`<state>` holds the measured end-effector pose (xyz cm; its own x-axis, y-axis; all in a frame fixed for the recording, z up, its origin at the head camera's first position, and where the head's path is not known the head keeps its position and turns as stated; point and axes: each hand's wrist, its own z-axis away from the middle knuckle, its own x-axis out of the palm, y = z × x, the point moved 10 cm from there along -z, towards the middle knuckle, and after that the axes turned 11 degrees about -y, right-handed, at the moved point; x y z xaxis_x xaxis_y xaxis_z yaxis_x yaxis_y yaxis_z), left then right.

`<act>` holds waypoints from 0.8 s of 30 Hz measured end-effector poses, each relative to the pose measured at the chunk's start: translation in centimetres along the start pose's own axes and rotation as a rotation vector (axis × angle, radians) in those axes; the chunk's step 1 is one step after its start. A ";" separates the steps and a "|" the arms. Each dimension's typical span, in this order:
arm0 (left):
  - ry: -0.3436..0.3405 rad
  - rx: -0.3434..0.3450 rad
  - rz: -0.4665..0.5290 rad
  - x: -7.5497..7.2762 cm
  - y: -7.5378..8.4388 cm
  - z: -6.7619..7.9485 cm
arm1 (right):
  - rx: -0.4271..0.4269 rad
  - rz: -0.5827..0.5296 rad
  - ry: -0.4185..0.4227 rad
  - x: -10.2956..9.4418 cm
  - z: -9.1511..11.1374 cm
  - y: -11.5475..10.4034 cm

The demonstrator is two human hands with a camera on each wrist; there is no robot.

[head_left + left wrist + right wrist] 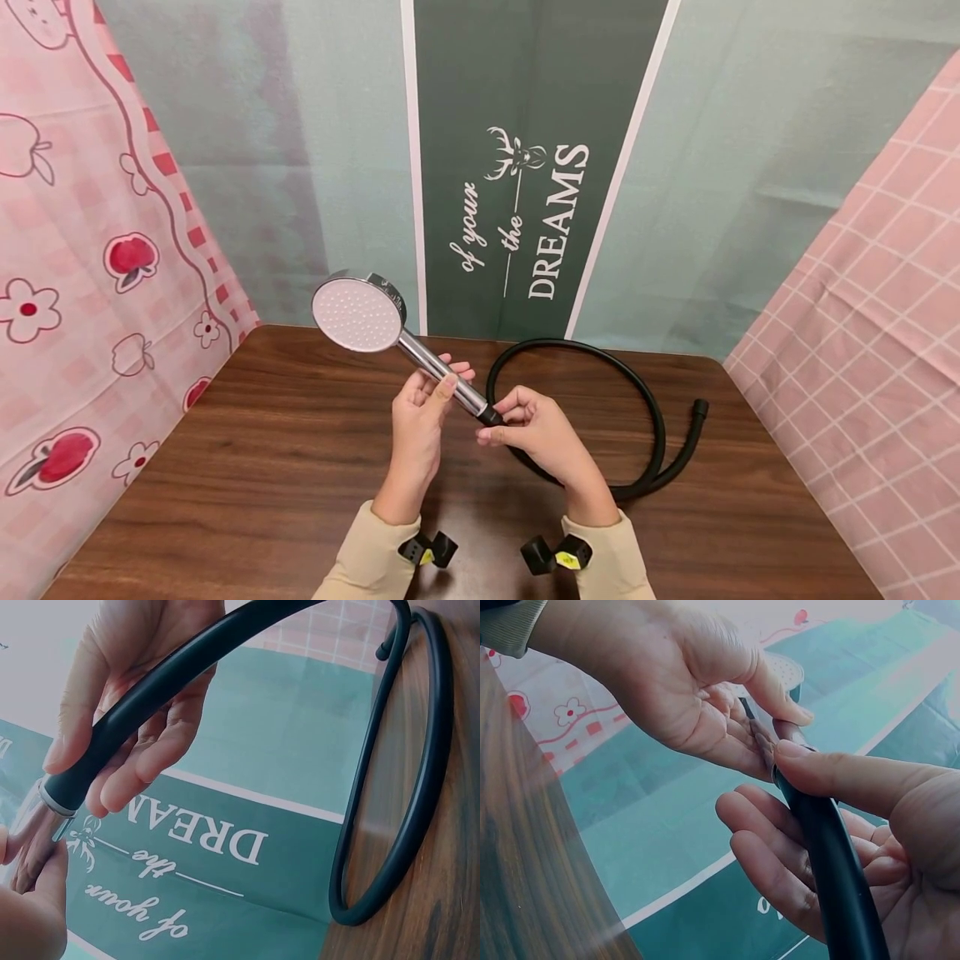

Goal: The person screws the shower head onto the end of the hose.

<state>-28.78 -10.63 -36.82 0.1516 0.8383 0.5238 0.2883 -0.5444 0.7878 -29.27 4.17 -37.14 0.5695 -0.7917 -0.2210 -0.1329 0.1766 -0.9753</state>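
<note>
A chrome shower head [358, 315] with a pale, nubbed spray face is held up over the table, tilted with its face to the upper left. My left hand [420, 421] grips its chrome handle [435, 362], thumb on top. At the handle's lower end, my right hand [542, 433] pinches the black end of a shower hose [157, 686] between thumb and fingers. The hose end meets the handle at a thin silver ring [52, 799] in the left wrist view. In the right wrist view the hose [840, 877] runs back across the right palm.
The rest of the hose loops on the brown wooden table [225, 467], its free end [699, 408] at the right. A green and teal cloth [360, 167] hangs behind. Pink patterned cloths stand at the left [67, 317] and right [877, 358].
</note>
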 end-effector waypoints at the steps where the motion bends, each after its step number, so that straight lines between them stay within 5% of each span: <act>1: 0.000 0.000 0.001 0.0 0.0 0.0 | 0.001 0.003 0.002 0.0 0.0 0.0; 24: 0.005 -0.008 0.012 0.2 0.0 0.1 | -0.016 -0.022 -0.046 0.2 0.1 -0.1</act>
<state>-28.62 -10.50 -36.74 0.1501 0.8313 0.5352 0.2786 -0.5550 0.7838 -29.12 4.06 -37.04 0.6087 -0.7677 -0.2002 -0.1327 0.1503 -0.9797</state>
